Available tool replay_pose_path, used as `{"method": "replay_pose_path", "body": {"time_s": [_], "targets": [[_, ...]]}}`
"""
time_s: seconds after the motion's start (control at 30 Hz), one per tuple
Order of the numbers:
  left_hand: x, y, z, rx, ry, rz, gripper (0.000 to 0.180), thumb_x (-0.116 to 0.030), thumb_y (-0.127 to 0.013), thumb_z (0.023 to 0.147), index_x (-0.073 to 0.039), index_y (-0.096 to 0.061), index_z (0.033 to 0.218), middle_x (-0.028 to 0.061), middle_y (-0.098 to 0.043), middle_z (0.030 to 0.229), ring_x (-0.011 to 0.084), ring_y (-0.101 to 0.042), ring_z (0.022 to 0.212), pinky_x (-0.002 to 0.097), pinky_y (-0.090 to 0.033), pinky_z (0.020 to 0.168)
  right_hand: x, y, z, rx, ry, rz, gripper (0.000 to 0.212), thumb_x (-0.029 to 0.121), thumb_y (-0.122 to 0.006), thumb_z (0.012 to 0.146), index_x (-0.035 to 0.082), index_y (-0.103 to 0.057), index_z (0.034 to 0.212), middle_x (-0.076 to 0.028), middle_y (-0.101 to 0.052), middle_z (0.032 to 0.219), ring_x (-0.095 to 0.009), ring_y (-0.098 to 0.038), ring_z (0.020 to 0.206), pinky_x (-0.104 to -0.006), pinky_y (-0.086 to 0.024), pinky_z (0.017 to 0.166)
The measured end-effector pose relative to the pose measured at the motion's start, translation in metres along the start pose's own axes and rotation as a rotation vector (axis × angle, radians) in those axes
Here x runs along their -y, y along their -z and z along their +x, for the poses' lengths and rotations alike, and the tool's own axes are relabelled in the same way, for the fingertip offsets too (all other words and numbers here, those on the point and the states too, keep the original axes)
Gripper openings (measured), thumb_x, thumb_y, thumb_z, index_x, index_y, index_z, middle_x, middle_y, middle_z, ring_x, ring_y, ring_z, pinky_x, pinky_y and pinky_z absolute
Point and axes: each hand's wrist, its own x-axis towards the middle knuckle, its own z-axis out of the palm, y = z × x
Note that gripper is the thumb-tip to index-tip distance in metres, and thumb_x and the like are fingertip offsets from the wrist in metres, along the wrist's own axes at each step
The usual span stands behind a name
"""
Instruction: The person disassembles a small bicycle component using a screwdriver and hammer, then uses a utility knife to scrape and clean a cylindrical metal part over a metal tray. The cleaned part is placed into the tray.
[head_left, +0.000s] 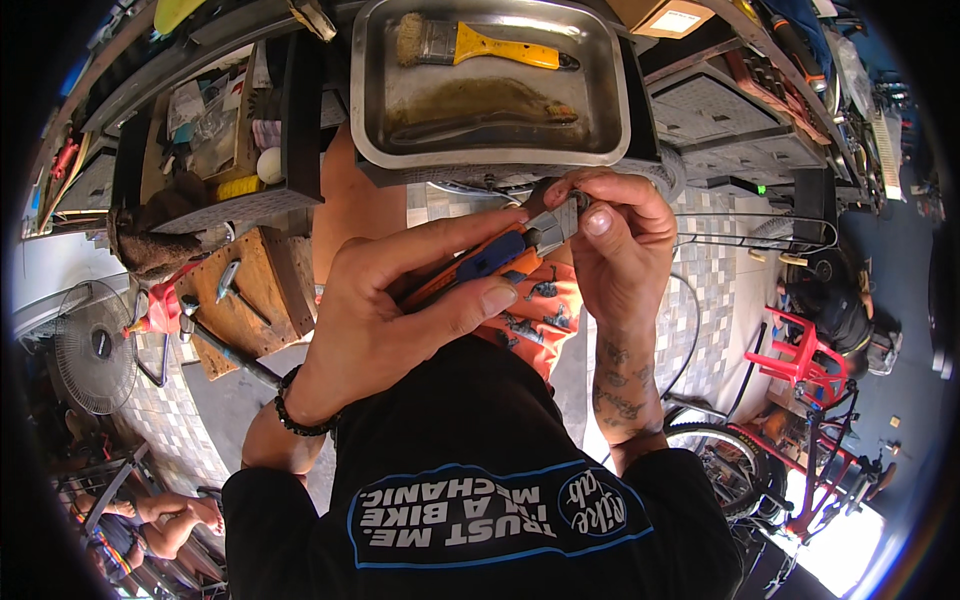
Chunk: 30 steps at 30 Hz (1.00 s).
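My left hand [385, 300] is wrapped round an orange-and-blue-handled tool [490, 256], held at a slant before my body. Its grey metal end [556, 225] points up and right. I cannot make out its exact kind. The fingers of my right hand [625, 240] pinch a small dark piece [580, 202] at that metal end. Fingertips partly hide the piece, so its kind does not show. Just beyond both hands, a metal tray [490, 158] holds a yellow-handled paintbrush [490, 46] and a second, dirty brush [480, 122] lying in murky liquid.
An open drawer [240, 205] with assorted items juts out at the left. Below it stands a wooden box [215, 330] with a tool on top, near a fan [97, 345]. At the right are a red chair [800, 355] and a bicycle wheel [715, 465]. Another person's legs [170, 520] show at lower left.
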Motion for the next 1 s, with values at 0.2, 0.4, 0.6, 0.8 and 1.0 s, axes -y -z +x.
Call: {"method": "replay_pose_path", "body": {"time_s": [0.2,0.4,0.6,0.8,1.0], "targets": [[-0.0017,0.0013,-0.0002,0.044,0.042,-0.1,0.045,0.001,-0.071,0.098,0.006,-0.06,0.141,0.0137,-0.073,0.123,0.0182,-0.072,0.108,0.0269,-0.057,0.093,0.0009,0.002,0.001,0.028,0.018,-0.053,0.022,-0.003,-0.071,0.095,-0.007,-0.071,0.116,-0.023,-0.074,0.107,-0.022,-0.074,0.091,-0.031,-0.065,0.074],[-0.0024,0.0009,-0.0001,0.05,0.028,-0.11,0.045,0.001,-0.069,0.099,0.006,-0.059,0.142,0.0125,-0.072,0.122,0.0205,-0.073,0.107,0.0253,-0.058,0.088,0.0014,0.0028,0.0013,0.016,0.018,-0.05,0.021,-0.002,-0.071,0.095,-0.006,-0.072,0.116,-0.023,-0.074,0.108,-0.022,-0.075,0.093,-0.031,-0.065,0.077],[-0.0018,0.0036,-0.0008,0.046,0.059,-0.103,0.045,-0.002,-0.071,0.099,0.004,-0.06,0.143,0.0061,-0.074,0.111,0.0049,-0.065,0.077,0.0184,-0.041,0.055,0.0032,0.0024,0.0006,0.008,0.0,-0.064,0.022,-0.001,-0.071,0.096,-0.006,-0.072,0.117,-0.023,-0.074,0.109,-0.022,-0.075,0.092,-0.0311,-0.065,0.078],[0.0039,0.0036,0.0002,0.05,0.032,-0.112,0.046,-0.004,-0.072,0.099,0.002,-0.061,0.143,0.0034,-0.075,0.107,-0.0013,-0.052,0.063,0.0182,-0.032,0.048,0.0041,0.0025,0.002,0.025,-0.004,-0.078,0.022,-0.001,-0.071,0.095,-0.005,-0.072,0.117,-0.023,-0.074,0.108,-0.022,-0.075,0.091,-0.0308,-0.065,0.073],[0.0032,0.0023,-0.0009,0.031,0.047,-0.118,0.046,-0.005,-0.072,0.099,0.002,-0.061,0.143,0.0046,-0.076,0.106,-0.0013,-0.052,0.062,0.0182,-0.032,0.048,0.0039,0.0014,0.0012,0.019,-0.003,-0.075,0.021,-0.001,-0.071,0.096,-0.005,-0.072,0.117,-0.022,-0.075,0.108,-0.021,-0.075,0.092,-0.0302,-0.064,0.074]]}}
